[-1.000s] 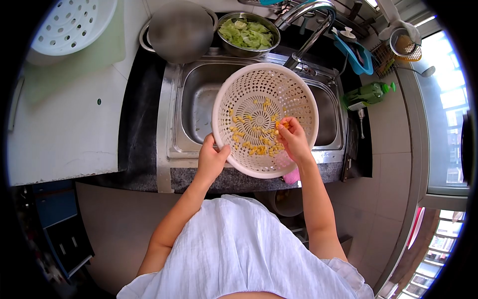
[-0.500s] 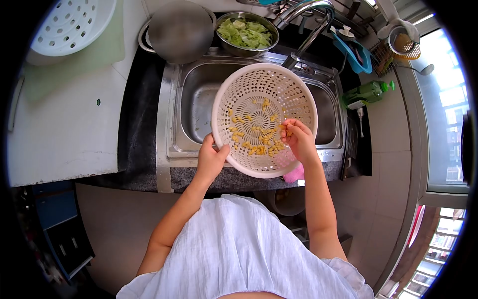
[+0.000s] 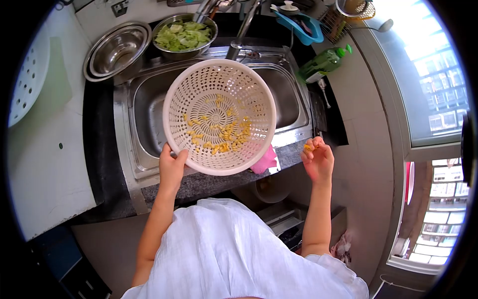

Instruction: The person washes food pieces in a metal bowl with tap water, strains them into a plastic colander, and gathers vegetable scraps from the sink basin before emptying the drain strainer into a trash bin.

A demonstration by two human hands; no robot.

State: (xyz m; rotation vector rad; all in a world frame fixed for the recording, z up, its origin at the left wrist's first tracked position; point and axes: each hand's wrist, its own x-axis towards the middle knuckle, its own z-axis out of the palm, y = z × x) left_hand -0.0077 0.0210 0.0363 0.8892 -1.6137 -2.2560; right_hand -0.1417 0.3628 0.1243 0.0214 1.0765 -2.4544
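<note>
My left hand (image 3: 172,169) grips the near-left rim of a pale plastic colander (image 3: 174,94), thumb over the edge. The colander is tilted toward me above the sink (image 3: 149,117). Small yellow pieces (image 3: 229,132) lie scattered over its bottom and near wall; their kind is unclear. My right hand (image 3: 317,160) is raised off to the right, apart from the colander and past the counter's front edge. Its fingers are pinched on a small yellow piece (image 3: 308,147). A pink cloth-like thing (image 3: 265,160) shows beneath the colander's right side.
Behind the sink stand a steel bowl of chopped green leaves (image 3: 183,36), nested steel bowls (image 3: 119,50) and the faucet (image 3: 239,42). A green bottle (image 3: 323,65) and a blue basket (image 3: 303,27) are at right. A bin-like container (image 3: 273,189) sits below the counter.
My right hand has moved out of the colander to the right, carrying a yellow piece. My left hand still holds the rim. The camera view has turned to the right.
</note>
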